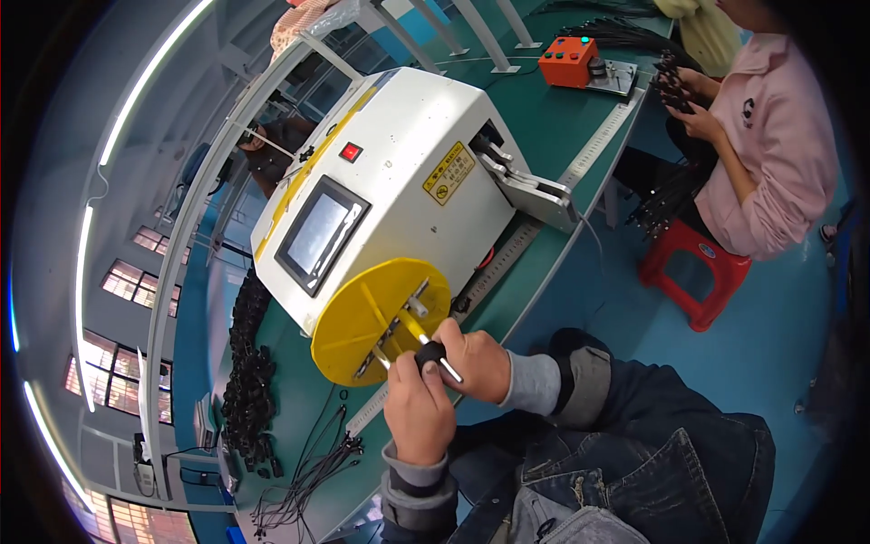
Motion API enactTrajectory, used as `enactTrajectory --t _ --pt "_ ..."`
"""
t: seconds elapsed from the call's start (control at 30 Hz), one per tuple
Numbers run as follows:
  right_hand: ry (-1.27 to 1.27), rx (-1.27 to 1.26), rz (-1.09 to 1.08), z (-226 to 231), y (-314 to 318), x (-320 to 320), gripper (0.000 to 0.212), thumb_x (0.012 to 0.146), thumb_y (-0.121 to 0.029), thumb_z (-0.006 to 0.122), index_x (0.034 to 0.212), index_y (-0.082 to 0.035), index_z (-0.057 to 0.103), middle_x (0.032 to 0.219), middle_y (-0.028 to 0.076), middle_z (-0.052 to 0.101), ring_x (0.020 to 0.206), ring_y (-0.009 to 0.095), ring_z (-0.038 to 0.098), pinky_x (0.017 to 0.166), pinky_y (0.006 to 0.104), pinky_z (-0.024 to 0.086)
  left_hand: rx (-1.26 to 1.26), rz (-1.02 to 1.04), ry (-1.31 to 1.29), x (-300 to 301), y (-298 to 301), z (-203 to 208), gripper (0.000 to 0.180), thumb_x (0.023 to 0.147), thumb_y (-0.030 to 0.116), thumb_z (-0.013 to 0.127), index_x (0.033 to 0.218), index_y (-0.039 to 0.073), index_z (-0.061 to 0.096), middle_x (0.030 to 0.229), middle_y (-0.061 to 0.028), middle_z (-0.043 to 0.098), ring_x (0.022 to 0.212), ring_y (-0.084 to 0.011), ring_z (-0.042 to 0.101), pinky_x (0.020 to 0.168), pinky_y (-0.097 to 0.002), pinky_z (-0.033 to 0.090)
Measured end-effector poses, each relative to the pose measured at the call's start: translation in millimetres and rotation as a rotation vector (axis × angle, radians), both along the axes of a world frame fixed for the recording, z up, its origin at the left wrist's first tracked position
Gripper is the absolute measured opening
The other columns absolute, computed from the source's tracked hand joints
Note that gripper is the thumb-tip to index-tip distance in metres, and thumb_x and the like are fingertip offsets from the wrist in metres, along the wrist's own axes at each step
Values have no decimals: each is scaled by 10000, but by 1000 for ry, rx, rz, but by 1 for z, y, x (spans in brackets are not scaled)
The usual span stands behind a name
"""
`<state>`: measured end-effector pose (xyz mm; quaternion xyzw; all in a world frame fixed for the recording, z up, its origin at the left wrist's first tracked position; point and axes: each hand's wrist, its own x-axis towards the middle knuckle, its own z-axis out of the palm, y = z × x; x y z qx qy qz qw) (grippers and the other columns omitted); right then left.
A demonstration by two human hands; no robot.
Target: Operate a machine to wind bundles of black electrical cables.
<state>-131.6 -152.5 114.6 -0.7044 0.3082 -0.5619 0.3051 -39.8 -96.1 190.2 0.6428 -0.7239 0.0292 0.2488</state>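
Note:
In front of a white machine (417,136), both my hands meet at a yellow disc (349,313) with metal rods standing out from it. Between my fingers is a small rounded black part (430,352), near the bare end of a metal rod (450,370). My left hand (420,412) pinches it from the near left side, fingers closed. From the right, my right hand (478,363) closes its thumb and fingers by the same part. The fingers hide much of it, and I cannot tell whether it sits on the rod.
Loose black cables (313,480) lie on the green table (299,399), left of my hands. Beyond them is a long heap of black cable bundles (246,372). Far right, a person in pink (770,145) holds black parts beside a red stool (693,281). An orange control box (568,62) stands at the back.

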Motion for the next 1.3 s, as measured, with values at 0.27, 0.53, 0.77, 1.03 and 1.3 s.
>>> enactTrajectory --t 0.27,0.53,0.77,1.03,1.3 --pt "51 63 -49 -3 49 -25 262 784 -147 564 908 -4 383 605 204 546 571 375 577 497 424 466 -46 26 -53 -29 44 -13 198 868 180 488 945 -2 471 800 -187 520 645 -373 539 525 -430 423" --pt "261 -53 -103 -27 78 -49 230 794 -138 514 835 5 339 522 184 521 492 338 566 432 402 458 18 33 71 -48 74 -49 166 895 176 451 871 12 454 770 -201 538 655 -399 533 535 -447 410" --pt "378 10 -71 -57 84 -49 234 795 -145 511 832 10 340 520 200 527 483 350 566 426 414 462 117 23 114 -41 79 -78 172 896 176 449 870 6 442 752 -214 548 644 -405 535 532 -454 409" --pt "410 69 1 -70 79 -40 244 799 -153 509 832 16 336 526 215 529 489 365 565 427 430 457 247 38 169 -27 75 -91 198 897 208 442 882 11 431 768 -218 548 658 -420 538 543 -472 414" --pt "413 122 30 -81 72 -32 246 802 -157 505 840 19 338 529 218 529 495 375 560 435 445 453 308 57 191 -20 67 -96 212 896 227 441 883 16 426 785 -215 549 663 -420 539 549 -479 418"
